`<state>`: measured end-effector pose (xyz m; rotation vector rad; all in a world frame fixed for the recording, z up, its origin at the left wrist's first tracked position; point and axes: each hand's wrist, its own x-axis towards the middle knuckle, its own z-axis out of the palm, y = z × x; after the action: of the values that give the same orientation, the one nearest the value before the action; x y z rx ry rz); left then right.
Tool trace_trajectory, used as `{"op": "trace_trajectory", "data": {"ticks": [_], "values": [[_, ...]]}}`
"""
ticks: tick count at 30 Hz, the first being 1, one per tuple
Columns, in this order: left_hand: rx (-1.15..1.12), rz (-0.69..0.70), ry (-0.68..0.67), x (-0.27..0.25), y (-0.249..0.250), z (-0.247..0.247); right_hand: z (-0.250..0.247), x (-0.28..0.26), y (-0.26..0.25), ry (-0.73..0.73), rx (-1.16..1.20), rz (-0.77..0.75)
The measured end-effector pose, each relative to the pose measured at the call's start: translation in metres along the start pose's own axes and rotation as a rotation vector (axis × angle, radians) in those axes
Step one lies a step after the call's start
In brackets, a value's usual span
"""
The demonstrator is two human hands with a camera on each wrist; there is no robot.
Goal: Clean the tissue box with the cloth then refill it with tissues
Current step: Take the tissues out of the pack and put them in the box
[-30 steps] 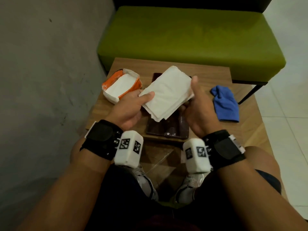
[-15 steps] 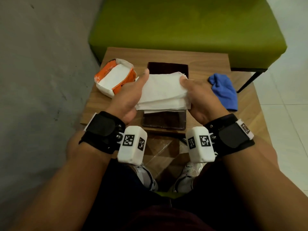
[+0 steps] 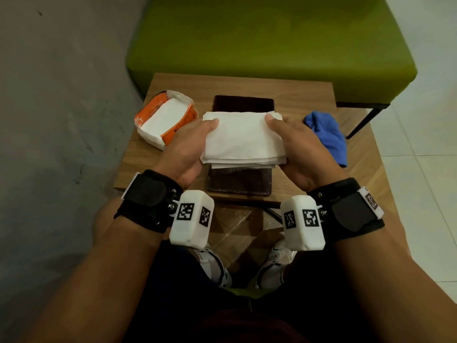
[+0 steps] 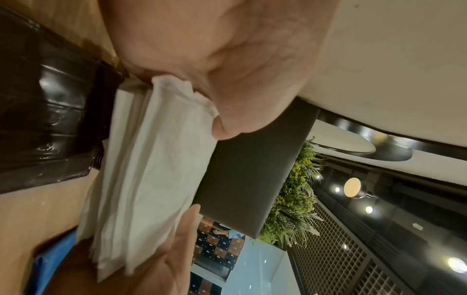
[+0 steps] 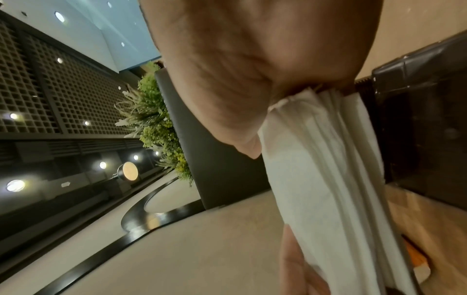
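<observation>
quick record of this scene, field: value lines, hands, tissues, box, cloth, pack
left hand: grips the left end of the tissue stack, thumb on top
right hand: grips the right end, thumb on top
tissue stack: white, folded, held flat over the tissue box
tissue box: dark brown, glossy, on the wooden table, mostly covered by the stack
blue cloth: crumpled on the table, right of the box, untouched
tissue pack: orange and white, opened, left of the box
stage: refilling, stack not yet seated in the box
</observation>
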<state>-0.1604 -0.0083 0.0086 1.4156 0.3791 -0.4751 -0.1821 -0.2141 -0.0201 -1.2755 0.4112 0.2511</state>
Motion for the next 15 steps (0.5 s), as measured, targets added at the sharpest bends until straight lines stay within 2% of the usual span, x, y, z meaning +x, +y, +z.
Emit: {"op": "trace_trajectory", "data": {"ticks": [4, 8, 11, 15], "values": [[0.063, 0.050, 0.004, -0.004, 0.003, 0.005, -0.004, -0.001, 0.002, -0.088, 0.025, -0.007], [0.130, 0.081, -0.024, -0.006, 0.003, 0.008, -0.001, -0.001, 0.003, -0.002, 0.006, -0.055], [0.230, 0.110, 0.009, -0.003, -0.002, 0.007, 0.004, -0.003, 0.001, 0.059, -0.050, -0.085], [0.241, 0.109, 0.034, 0.002, -0.005, 0.009, 0.011, -0.003, 0.001, 0.120, -0.153, -0.112]]}}
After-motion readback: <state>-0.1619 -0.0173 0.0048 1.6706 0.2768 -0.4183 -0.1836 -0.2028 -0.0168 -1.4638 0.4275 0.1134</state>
